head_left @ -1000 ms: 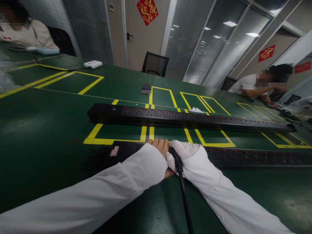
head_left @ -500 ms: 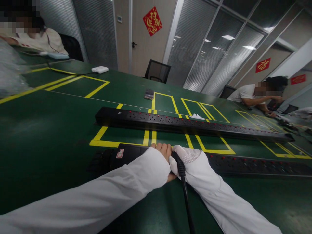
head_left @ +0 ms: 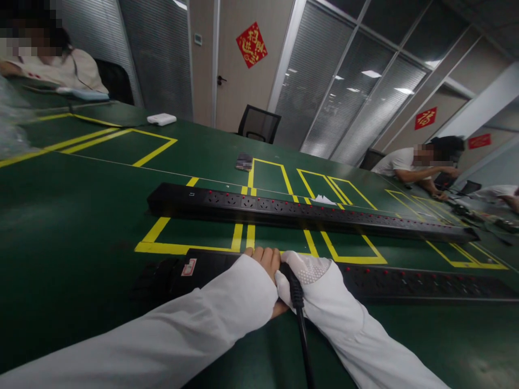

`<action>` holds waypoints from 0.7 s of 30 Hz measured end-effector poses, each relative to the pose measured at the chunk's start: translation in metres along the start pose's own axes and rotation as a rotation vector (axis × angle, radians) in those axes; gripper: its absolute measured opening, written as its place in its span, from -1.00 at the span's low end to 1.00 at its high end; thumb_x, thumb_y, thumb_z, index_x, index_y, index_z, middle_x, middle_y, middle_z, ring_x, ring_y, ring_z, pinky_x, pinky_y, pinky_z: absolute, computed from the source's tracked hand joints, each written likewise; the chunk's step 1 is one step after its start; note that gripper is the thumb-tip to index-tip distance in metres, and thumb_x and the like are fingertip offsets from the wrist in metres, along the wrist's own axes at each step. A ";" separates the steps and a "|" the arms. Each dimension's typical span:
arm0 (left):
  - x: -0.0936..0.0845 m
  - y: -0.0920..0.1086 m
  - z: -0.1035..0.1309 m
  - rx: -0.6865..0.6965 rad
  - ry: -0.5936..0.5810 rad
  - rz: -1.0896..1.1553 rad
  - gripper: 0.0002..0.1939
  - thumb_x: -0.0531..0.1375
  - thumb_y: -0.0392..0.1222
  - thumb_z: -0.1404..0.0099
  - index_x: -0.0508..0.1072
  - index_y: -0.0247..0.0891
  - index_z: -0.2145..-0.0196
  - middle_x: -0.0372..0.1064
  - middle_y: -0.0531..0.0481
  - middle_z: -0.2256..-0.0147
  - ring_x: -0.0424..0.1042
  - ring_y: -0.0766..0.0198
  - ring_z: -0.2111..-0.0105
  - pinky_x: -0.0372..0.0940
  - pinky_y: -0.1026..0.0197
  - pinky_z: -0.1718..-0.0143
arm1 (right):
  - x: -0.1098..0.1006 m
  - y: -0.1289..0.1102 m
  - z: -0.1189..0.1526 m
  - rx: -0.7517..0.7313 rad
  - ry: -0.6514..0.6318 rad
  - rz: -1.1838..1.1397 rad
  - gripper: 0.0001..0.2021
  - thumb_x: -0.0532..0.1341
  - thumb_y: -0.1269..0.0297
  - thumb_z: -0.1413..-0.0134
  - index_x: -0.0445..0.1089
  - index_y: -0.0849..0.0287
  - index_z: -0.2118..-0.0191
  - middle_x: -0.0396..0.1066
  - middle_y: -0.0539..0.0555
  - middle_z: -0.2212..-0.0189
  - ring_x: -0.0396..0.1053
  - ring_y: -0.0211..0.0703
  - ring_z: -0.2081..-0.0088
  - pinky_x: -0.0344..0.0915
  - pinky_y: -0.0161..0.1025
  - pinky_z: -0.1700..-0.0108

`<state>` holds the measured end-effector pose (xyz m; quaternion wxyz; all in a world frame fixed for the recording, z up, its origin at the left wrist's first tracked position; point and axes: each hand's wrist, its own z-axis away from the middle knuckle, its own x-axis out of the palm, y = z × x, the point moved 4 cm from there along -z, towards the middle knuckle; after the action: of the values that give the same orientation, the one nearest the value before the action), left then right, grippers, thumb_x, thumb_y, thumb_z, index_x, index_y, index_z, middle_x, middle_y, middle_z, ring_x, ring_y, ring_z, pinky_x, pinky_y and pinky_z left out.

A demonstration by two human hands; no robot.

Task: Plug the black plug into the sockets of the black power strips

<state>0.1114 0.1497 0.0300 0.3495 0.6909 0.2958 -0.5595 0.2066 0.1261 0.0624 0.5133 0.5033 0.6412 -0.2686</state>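
A long black power strip point(head_left: 385, 283) with red-dotted sockets lies along the near part of the table. My left hand point(head_left: 266, 260), bare-fingered below a white sleeve, is wrapped over this strip, thumb on the near side. Right beside it, my right hand point(head_left: 305, 269), in a white dotted glove, is closed around a black plug point(head_left: 295, 281) pressed against the strip. From the plug a thick black cable point(head_left: 305, 340) runs down toward me. The plug's front end and the socket under it are hidden by my hands. A label point(head_left: 188, 267) sits on the strip's left end.
A second black power strip point(head_left: 259, 208) lies parallel, farther back on the green table point(head_left: 97, 216) marked with yellow tape. Crumpled white paper point(head_left: 323, 200), a small dark object point(head_left: 244, 161) and a white box point(head_left: 161, 119) lie beyond. Two people sit at the far left and right.
The view has shifted slightly, so the table appears a little lower and farther left. Both hands keep the same hold on the strip and plug.
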 end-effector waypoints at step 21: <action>-0.008 -0.001 0.005 0.097 -0.039 0.007 -0.22 0.09 0.15 -0.04 0.21 -0.55 -0.05 0.27 -0.30 0.14 0.24 -0.04 0.21 0.10 -0.01 0.15 | -0.005 0.001 -0.001 0.021 -0.078 -0.072 -0.68 -0.03 0.06 -0.08 0.32 0.13 0.23 0.37 -0.01 0.51 0.28 -0.28 0.52 -0.03 -0.34 0.47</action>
<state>0.1061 0.1466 0.0369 0.3234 0.6969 0.2590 -0.5853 0.2068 0.1251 0.0677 0.5224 0.4745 0.6355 -0.3131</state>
